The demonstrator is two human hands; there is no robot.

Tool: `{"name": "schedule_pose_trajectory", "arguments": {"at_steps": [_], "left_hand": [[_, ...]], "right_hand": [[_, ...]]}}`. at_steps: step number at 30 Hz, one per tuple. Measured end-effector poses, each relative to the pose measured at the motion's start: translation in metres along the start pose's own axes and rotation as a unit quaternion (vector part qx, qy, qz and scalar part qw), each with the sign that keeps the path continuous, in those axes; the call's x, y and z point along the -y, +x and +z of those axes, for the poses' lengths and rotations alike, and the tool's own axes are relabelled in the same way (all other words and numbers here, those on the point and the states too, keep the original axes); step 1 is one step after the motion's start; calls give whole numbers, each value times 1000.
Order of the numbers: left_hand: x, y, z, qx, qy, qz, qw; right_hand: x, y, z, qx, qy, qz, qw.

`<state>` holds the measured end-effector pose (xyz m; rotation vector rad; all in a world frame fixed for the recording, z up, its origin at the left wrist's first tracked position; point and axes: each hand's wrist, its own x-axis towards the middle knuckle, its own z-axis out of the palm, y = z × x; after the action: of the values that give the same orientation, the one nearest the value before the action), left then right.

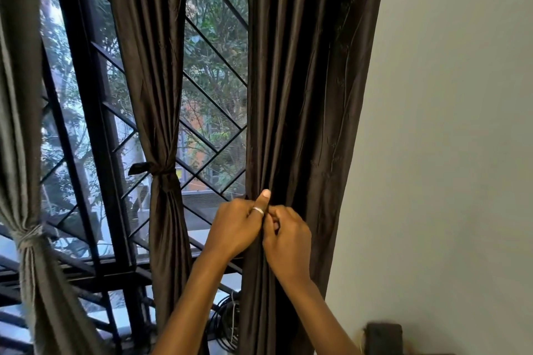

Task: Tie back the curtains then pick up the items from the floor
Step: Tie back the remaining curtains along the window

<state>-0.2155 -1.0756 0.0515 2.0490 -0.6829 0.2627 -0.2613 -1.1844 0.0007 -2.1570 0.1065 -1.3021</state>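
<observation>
Where left hand (235, 229) meets right hand (288, 241) | curtain (302, 95) gripped between

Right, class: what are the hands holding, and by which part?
The left hand and right hand both grip the rightmost curtain at its gathered folds, partway down.

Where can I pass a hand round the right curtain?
Open gap between the middle curtain and the right curtain, before the window grille; bare wall on its other side. Crowded where the left hand and right hand grip it, and by the cables below.
</observation>
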Motion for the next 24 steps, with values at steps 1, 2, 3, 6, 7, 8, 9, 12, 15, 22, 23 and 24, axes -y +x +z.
{"name": "schedule_pose_trajectory", "arguments": {"at_steps": [1, 2, 3, 6, 7, 8, 9, 12, 15, 22, 23, 24], "left_hand": [[-6, 0, -1, 2, 14, -9, 1000], [-11, 1, -2, 1, 37, -20, 999], [-15, 2, -3, -5, 65, -28, 998], [-20, 7, 0, -30, 129, -45, 990], [-21, 9, 1, -34, 141, -47, 988], [-21, 9, 2, -35, 150, -48, 987], [-22, 9, 3, -34, 159, -50, 985], [-24, 6, 5, -36, 185, -45, 981], [-22, 4, 5, -34, 195, -38, 980], [-17, 0, -1, -29, 204, -12, 978], [-16, -1, -3, -22, 200, -9, 980], [-16, -2, -4, -17, 196, -7, 980]], "right_hand": [[2, 0, 0, -2, -12, -2, 1000], [3, 0, 0, -3, -19, -2, 1000], [5, -1, -1, -2, -21, 1, 1000], [5, -3, 3, 2, -31, -1, 1000], [4, -3, 4, 4, -36, -6, 999], [2, -4, 5, 5, -41, -11, 999], [1, -4, 5, 6, -46, -13, 999], [-1, -4, 3, 9, -50, -23, 998], [-4, -4, -1, 22, -33, -32, 999], [-21, 10, -29, 16, 32, 35, 999], [-26, 13, -35, -24, 17, 61, 998], [-31, 18, -41, -65, -3, 87, 994]]}}
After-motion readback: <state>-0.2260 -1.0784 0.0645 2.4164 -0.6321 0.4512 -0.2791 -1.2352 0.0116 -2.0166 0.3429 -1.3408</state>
